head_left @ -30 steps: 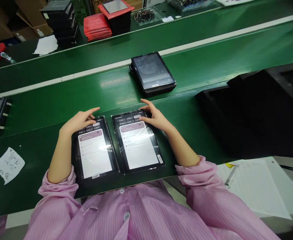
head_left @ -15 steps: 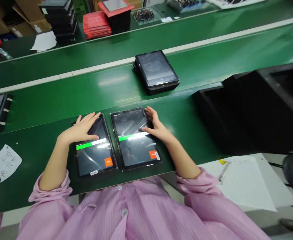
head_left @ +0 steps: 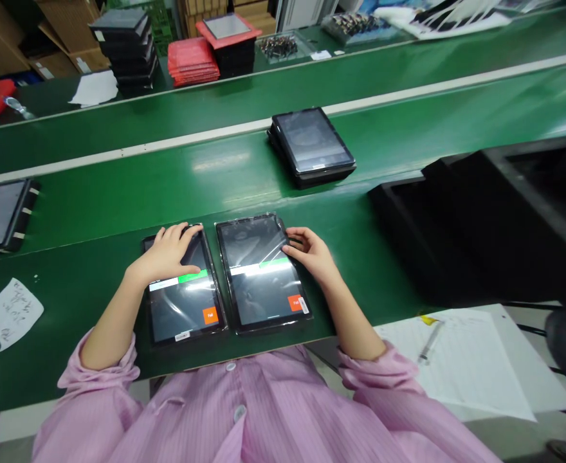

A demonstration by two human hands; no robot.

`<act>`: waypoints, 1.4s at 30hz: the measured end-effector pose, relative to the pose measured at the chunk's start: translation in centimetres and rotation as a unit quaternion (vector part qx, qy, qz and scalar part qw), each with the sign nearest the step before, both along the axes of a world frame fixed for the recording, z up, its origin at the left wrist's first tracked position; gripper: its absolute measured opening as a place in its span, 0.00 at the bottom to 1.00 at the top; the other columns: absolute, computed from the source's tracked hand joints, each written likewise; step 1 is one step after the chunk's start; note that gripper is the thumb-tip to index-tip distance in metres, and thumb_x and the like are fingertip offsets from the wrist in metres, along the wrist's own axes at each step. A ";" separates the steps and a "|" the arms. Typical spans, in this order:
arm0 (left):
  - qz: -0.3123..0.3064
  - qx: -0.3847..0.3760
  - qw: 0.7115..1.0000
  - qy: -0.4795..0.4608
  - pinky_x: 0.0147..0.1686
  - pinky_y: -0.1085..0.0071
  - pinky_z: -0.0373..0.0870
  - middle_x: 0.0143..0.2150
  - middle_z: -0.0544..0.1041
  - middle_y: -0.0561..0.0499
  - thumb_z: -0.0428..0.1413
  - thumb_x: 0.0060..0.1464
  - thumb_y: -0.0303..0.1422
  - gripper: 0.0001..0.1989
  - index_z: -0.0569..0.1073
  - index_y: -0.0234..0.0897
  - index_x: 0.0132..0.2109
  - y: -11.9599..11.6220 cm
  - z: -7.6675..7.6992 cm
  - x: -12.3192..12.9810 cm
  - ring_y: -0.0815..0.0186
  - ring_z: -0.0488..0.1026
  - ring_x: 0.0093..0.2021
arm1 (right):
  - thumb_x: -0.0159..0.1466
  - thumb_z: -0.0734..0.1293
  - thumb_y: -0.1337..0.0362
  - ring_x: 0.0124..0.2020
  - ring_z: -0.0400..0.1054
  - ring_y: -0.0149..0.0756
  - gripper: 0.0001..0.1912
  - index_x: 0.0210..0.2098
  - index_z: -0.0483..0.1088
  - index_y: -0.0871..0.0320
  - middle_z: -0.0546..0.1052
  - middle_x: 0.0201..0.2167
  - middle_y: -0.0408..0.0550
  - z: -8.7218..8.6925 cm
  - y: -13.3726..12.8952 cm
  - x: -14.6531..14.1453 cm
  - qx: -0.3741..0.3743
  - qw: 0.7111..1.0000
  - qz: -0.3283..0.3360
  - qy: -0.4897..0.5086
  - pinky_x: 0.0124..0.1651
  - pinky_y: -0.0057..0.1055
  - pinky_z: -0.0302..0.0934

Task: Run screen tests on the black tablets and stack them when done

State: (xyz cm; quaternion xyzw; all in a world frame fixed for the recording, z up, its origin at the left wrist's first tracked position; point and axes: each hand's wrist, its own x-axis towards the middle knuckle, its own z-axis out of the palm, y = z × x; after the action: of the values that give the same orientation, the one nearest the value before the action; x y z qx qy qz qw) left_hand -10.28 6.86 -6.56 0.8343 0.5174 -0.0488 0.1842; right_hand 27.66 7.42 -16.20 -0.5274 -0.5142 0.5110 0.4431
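Observation:
Two dark tablets lie side by side on the green bench, each lit with a green-and-white bar and an orange "Fail" button. Over the upper part of the left tablet (head_left: 181, 308) rests my left hand (head_left: 164, 257), fingers spread, its thumb near the bar. At the upper right edge of the right tablet (head_left: 258, 289) is my right hand (head_left: 312, 254), thumb and fingers apart, with the thumb tip on the tablet's border. Neither hand is wrapped round anything.
Stacked tablets (head_left: 314, 145) sit on the green belt ahead, and another stack (head_left: 0, 212) is at the left. Black trays (head_left: 480, 225) fill the right side. A handwritten note (head_left: 13, 313) lies left; papers (head_left: 466, 360) with a pen lie lower right. Red pouches (head_left: 193, 61) are behind.
The green and white halves of both bars have swapped sides. My right hand has drawn back toward the right tablet's edge. The fingers of my left hand have shifted slightly. The view has moved a little.

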 end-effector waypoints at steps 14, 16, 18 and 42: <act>-0.054 -0.053 0.996 -0.043 0.69 0.37 0.45 0.73 0.55 0.40 0.65 0.55 0.47 0.25 0.75 0.49 0.58 1.5 0.1 0.8 0.37 0.46 0.74 | 0.45 0.83 0.51 0.51 0.77 0.50 0.24 0.36 0.78 0.55 0.79 0.51 0.53 0.8 -0.4 0.0 -0.016 0.999 -0.050 0.000 0.62 0.53 0.69; -0.049 -0.047 0.997 -0.043 0.68 0.38 0.49 0.72 0.56 0.40 0.66 0.54 0.48 0.26 0.74 0.49 0.58 1.6 0.0 0.6 0.37 0.48 0.73 | 0.45 0.82 0.51 0.51 0.76 0.49 0.25 0.38 0.78 0.54 0.80 0.50 0.52 0.6 -0.4 0.0 -0.019 0.999 -0.042 0.005 0.63 0.53 0.68; -0.040 -0.037 0.998 -0.042 0.67 0.40 0.52 0.70 0.58 0.40 0.66 0.52 0.49 0.29 0.73 0.50 0.59 1.7 -0.1 0.4 0.38 0.53 0.71 | 0.47 0.82 0.51 0.53 0.75 0.49 0.26 0.42 0.78 0.53 0.80 0.49 0.51 0.5 -0.3 0.1 -0.021 0.999 -0.027 0.003 0.63 0.53 0.67; -0.022 -0.017 0.999 -0.033 0.67 0.46 0.54 0.69 0.60 0.37 0.67 0.47 0.54 0.52 0.54 0.44 0.72 1.9 -0.2 0.3 0.42 0.58 0.70 | 0.54 0.77 0.51 0.45 0.73 0.44 0.28 0.52 0.76 0.51 0.78 0.51 0.51 0.0 1.4 0.1 0.009 0.998 0.000 -0.055 0.52 0.45 0.72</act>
State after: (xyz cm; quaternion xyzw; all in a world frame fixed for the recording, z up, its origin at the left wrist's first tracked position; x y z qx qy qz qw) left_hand -10.01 8.74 -6.72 0.8434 0.4914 -0.0342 0.2143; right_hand 27.80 8.83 -16.16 -0.5503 -0.5424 0.4771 0.4188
